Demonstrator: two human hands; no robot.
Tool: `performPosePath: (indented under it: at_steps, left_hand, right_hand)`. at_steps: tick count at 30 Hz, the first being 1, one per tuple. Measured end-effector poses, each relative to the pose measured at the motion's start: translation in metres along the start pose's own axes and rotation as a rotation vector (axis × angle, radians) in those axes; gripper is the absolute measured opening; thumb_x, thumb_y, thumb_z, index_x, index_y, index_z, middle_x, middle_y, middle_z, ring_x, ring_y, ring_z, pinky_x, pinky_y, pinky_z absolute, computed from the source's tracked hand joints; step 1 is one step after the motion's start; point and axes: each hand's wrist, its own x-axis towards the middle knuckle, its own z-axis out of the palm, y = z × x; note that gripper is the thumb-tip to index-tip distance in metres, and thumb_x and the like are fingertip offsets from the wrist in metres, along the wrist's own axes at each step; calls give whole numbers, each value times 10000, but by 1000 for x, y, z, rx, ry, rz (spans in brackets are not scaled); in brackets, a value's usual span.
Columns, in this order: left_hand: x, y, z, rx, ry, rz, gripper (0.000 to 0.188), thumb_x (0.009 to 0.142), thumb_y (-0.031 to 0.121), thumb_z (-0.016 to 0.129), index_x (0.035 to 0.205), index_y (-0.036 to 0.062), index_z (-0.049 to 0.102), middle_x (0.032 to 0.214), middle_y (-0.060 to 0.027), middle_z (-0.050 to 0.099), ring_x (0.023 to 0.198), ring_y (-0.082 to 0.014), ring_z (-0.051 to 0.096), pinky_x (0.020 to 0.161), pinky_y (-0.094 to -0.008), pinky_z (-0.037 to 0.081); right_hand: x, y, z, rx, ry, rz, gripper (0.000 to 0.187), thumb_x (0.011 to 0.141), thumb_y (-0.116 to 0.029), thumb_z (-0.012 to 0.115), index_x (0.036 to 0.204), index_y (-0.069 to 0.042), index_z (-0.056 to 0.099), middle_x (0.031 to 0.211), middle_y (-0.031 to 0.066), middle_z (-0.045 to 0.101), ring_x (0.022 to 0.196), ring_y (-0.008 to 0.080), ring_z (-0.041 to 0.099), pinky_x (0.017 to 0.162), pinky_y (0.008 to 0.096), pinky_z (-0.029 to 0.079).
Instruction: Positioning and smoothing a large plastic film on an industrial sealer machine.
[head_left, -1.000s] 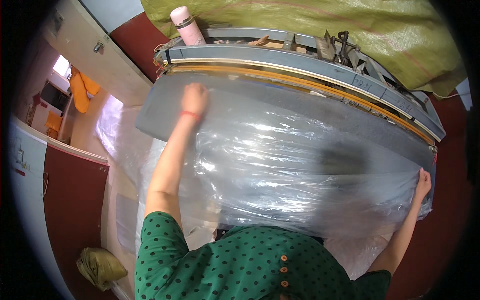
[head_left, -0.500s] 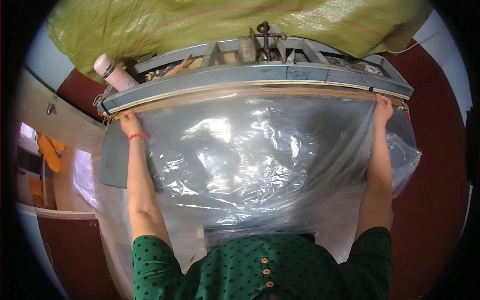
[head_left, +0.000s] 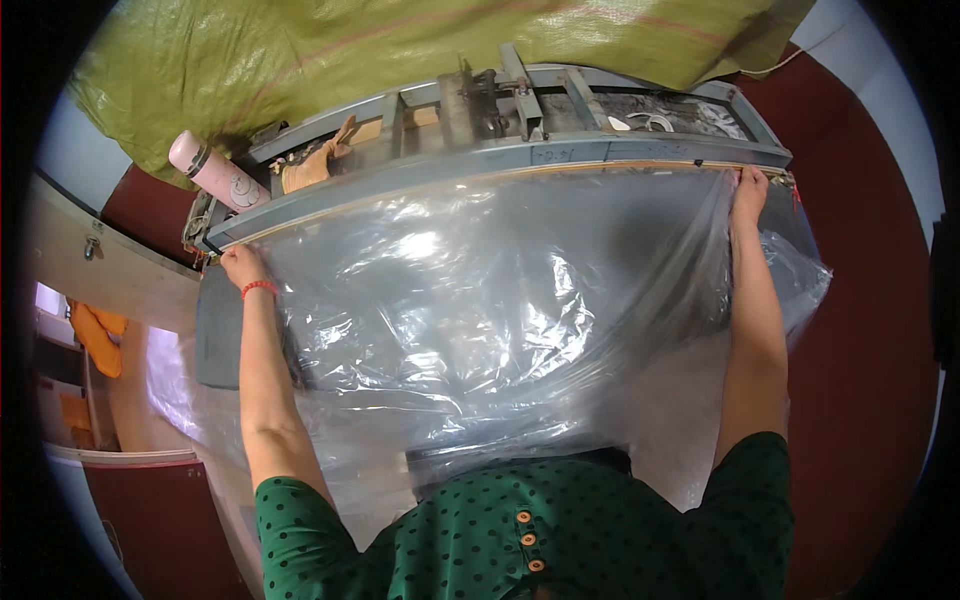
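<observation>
A large clear plastic sheet (head_left: 450, 310) is spread over a grey surface between my arms. At the left end of a long grey metal bar (head_left: 400, 190), my left hand (head_left: 243, 265) is closed on the sheet's far left corner. My right hand (head_left: 748, 198) pinches the far right corner close to the bar's right end. Between the hands, the sheet's far edge runs along the bar's front, where a thin pale strip shows. Behind the bar is a metal frame with crosspieces. From my right hand the sheet falls in gathered folds.
A pink bottle (head_left: 225, 180) leans at the frame's left end, beside a tan glove-like item (head_left: 315, 168). Yellow-green woven sheeting (head_left: 400, 50) hangs behind. An open door (head_left: 110, 250) stands at left, and dark red floor (head_left: 860, 350) lies at right.
The metal bar has come down and toward me, narrowing the gap at its front. Its upright looped piece now lies lower. Both hands stay closed on the sheet; the view has shifted slightly.
</observation>
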Motion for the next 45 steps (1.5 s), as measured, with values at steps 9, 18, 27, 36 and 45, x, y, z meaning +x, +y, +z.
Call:
performPosePath:
  at_steps: [9,18,27,36,45]
  left_hand:
    - [-112,113,-104,-152,-465,191,31,820,76,490,848,77,478,713,26,438,649,-50,446,563,-196,374]
    - [-309,90,-168,371,-1206,172,137,772,94,544,892,29,554,856,-90,570,841,-230,536,744,-324,423]
    - [-272,54,-199,149,-1395,-407,159,799,134,536,935,60,574,807,1,559,712,-79,515,614,-221,426]
    - [-22,-30,-368,237,248,4,318,809,110,467,1086,-43,493,1079,-100,518,999,-182,474,880,-312,364]
    - [-236,279,-103,-24,-888,881,360,764,188,540,1072,3,520,1147,-123,500,1141,-267,399,958,-357,287]
  right_hand:
    - [-48,-74,-183,-767,339,-671,432,790,-289,577,1096,1,488,1088,165,508,981,288,481,853,374,364]
    - [-50,51,-274,88,149,273,287,817,-228,558,967,17,557,904,55,569,808,141,527,701,271,430]
    - [-97,-155,-90,110,-186,-84,258,822,-164,542,1005,18,560,923,39,568,830,98,512,750,231,403]
    - [-243,-280,33,302,-1293,-25,98,809,-149,586,831,-63,547,663,-85,467,585,-9,374,518,139,288]
    - [-268,-316,25,289,-1326,-113,144,814,-161,586,816,-21,550,681,-47,538,610,-6,432,540,145,342]
